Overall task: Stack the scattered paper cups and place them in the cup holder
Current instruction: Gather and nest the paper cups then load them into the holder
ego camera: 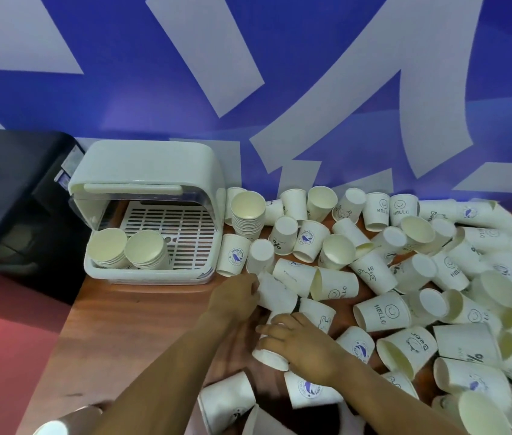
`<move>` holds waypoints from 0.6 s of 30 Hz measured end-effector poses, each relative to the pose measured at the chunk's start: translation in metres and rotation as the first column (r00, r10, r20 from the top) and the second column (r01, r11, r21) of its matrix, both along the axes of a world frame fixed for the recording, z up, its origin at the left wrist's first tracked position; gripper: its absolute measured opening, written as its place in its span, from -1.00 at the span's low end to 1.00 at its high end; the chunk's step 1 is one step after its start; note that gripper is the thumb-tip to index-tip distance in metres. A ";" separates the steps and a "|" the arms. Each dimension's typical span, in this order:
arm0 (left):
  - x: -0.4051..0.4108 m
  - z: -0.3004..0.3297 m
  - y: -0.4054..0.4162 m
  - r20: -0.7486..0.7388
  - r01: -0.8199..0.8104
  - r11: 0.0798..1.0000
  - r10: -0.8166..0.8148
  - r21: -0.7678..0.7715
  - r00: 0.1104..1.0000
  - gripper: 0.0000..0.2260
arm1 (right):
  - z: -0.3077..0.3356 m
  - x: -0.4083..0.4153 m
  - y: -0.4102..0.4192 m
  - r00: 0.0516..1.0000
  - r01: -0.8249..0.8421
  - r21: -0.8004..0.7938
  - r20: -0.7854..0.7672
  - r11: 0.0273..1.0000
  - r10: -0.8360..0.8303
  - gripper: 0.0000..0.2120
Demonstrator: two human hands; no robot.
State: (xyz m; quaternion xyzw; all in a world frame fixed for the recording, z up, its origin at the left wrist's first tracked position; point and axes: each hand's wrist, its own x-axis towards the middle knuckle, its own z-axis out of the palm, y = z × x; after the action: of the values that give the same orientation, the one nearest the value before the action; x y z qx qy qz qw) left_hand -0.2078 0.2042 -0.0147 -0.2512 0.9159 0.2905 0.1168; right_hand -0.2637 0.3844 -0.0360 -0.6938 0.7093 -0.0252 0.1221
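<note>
While your head camera looks down over a brown wooden surface point(141, 321), both of your hands are at work near its middle. Your left hand point(236, 296) curls its fingers round a white paper cup lying on its side point(275, 295), gripping it near the rim end. Your right hand point(298, 343) lies with fingers bent over another white cup point(272, 359) just below, holding it against the surface. To the right, loose paper cups point(405, 277) cover the surface in a wide scatter, some upright, some upside down, many tipped over; several carry printed words or small blue pictures. At the back left stands a pale cup holder point(148, 177) with its clear lid lifted, and two short stacks of cups point(129, 251) sit inside on its slotted tray. A taller stack point(247, 215) stands on the surface just beside the holder's right wall, before a blue and white wall.
</note>
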 end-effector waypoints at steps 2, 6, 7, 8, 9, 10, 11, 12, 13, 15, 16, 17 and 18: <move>0.001 0.003 -0.003 -0.017 0.002 1.000 -0.002 -0.005 1.000 -0.92 | 0.003 -0.002 -0.001 0.997 0.027 0.054 0.075 0.998 -0.031 -0.52; 0.010 0.013 -0.011 -0.037 0.010 0.998 -0.012 -0.063 0.999 -0.87 | 0.012 -0.003 0.000 0.978 0.132 0.053 0.158 0.990 -0.139 -0.43; 0.013 0.015 -0.013 -0.043 0.018 0.996 -0.021 -0.083 0.999 -0.87 | 0.016 -0.002 0.002 0.966 0.174 0.041 0.188 0.984 -0.178 -0.43; 0.017 0.019 -0.015 -0.047 0.025 0.994 -0.030 -0.104 0.998 -0.86 | 0.020 -0.001 0.002 0.948 0.230 0.028 0.218 0.973 -0.230 -0.42; 0.021 0.022 -0.016 -0.050 0.029 0.992 -0.035 -0.123 0.998 -0.86 | 0.024 0.000 0.002 0.927 0.296 0.011 0.239 0.955 -0.290 -0.42; 0.025 0.025 -0.018 -0.053 0.030 0.990 -0.038 -0.138 0.998 -0.85 | 0.028 0.001 0.002 0.905 0.362 -0.018 0.245 0.932 -0.348 -0.43; 0.030 0.028 -0.020 -0.057 0.031 0.988 -0.040 -0.150 0.998 -0.86 | 0.032 0.003 0.001 0.883 0.423 -0.045 0.243 0.905 -0.401 -0.43; 0.034 0.031 -0.023 -0.060 0.032 0.987 -0.042 -0.160 0.997 -0.87 | 0.036 0.004 -0.001 0.860 0.477 -0.070 0.242 0.876 -0.448 -0.42; 0.039 0.035 -0.025 -0.064 0.034 0.985 -0.046 -0.172 0.997 -0.87 | 0.040 0.004 -0.004 0.836 0.522 -0.087 0.249 0.849 -0.489 -0.41; 0.051 0.044 -0.031 -0.073 0.045 0.979 -0.061 -0.200 0.995 -0.87 | 0.045 0.005 -0.009 0.789 0.589 -0.109 0.293 0.801 -0.540 -0.40; 0.056 0.049 -0.035 -0.081 0.055 0.974 -0.075 -0.219 0.994 -0.87 | 0.047 0.006 -0.013 0.767 0.616 -0.113 0.314 0.780 -0.560 -0.41; 0.063 0.054 -0.039 -0.087 0.067 0.969 -0.090 -0.240 0.992 -0.87 | 0.050 0.008 -0.017 0.753 0.631 -0.106 0.322 0.768 -0.574 -0.47; 0.068 0.058 -0.043 -0.094 0.077 0.963 -0.105 -0.257 0.990 -0.87 | 0.052 0.009 -0.021 0.753 0.632 -0.099 0.315 0.769 -0.578 -0.55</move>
State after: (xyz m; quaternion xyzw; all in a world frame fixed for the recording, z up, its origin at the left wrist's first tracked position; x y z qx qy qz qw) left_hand -0.1393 0.1614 0.0433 -0.2058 0.9609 0.1788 0.0481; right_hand -0.2543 0.3637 0.0161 -0.4241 0.8668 -0.2272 0.1310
